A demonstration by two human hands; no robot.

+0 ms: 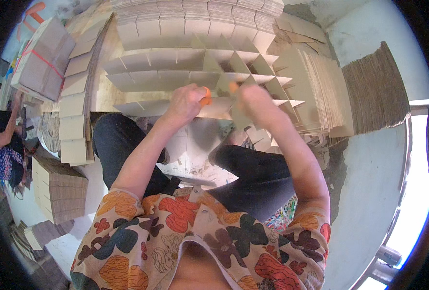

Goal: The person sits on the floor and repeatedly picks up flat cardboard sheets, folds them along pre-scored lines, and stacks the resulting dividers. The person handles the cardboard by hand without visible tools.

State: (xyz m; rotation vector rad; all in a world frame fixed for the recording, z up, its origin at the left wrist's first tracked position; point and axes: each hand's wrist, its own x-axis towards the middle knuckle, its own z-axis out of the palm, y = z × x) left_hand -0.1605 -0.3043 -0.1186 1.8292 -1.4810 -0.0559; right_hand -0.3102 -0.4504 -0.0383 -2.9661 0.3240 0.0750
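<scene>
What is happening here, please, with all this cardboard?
A seated person is handling slotted cardboard strips. The left hand is at the nearest long strip; the right hand, blurred, is just right of it, its hold unclear. Beyond them, upright strips cross into a grid toward the right; their left parts stand uncrossed. Cardboard stacks stand behind.

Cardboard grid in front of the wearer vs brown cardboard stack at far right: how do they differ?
Build: the cardboard grid has crossing strips, while the brown stack is pieces packed side by side.
Gaps: the grid has open cells between its strips; the stack shows no such cells.
Colour: the grid is mostly pale tan, the stack's visible face darker brown.
Shared: both are cardboard.
</scene>
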